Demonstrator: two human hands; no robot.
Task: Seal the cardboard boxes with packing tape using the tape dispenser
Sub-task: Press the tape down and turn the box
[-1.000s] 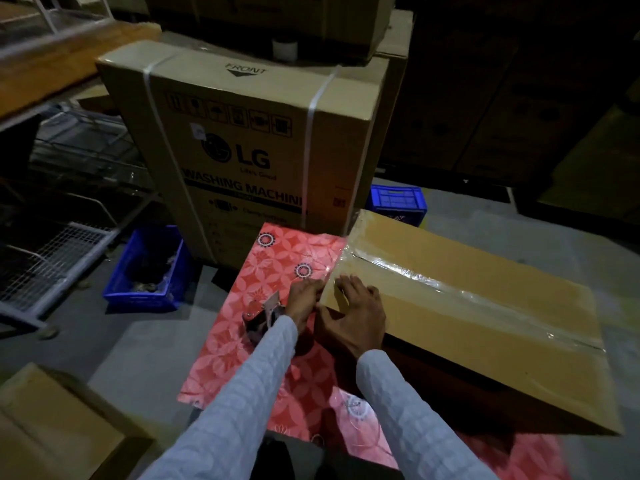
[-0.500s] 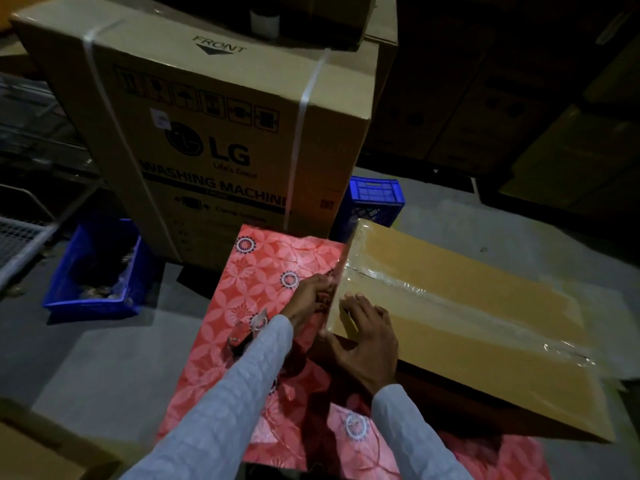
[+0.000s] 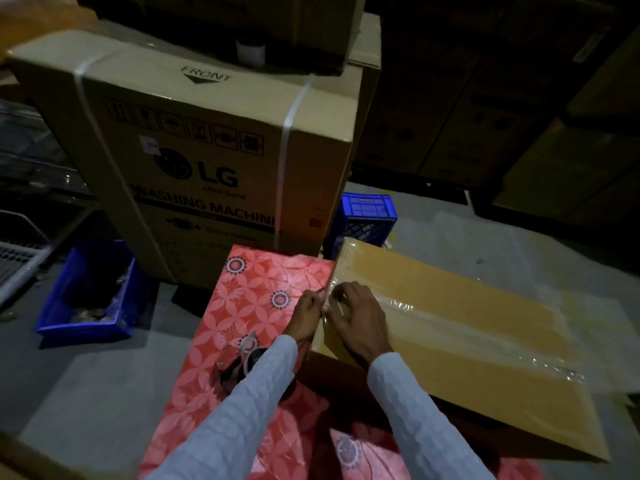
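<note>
Your right hand [image 3: 356, 320] presses flat on the packing tape [image 3: 446, 318]; your left hand [image 3: 308, 311] pinches its end at the cardboard box [image 3: 485, 344] edge. Rub it firmly over the corner.

A flat brown cardboard box [image 3: 467, 344] lies along the worktop's right side, clear packing tape [image 3: 450, 315] running down its seam. The red tape dispenser [image 3: 239, 360] rests beside its near-left corner.

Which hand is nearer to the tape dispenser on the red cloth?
Left. The left hand is at the box's end edge, just above the tape dispenser; the right hand rests on the box top, farther right.
</note>
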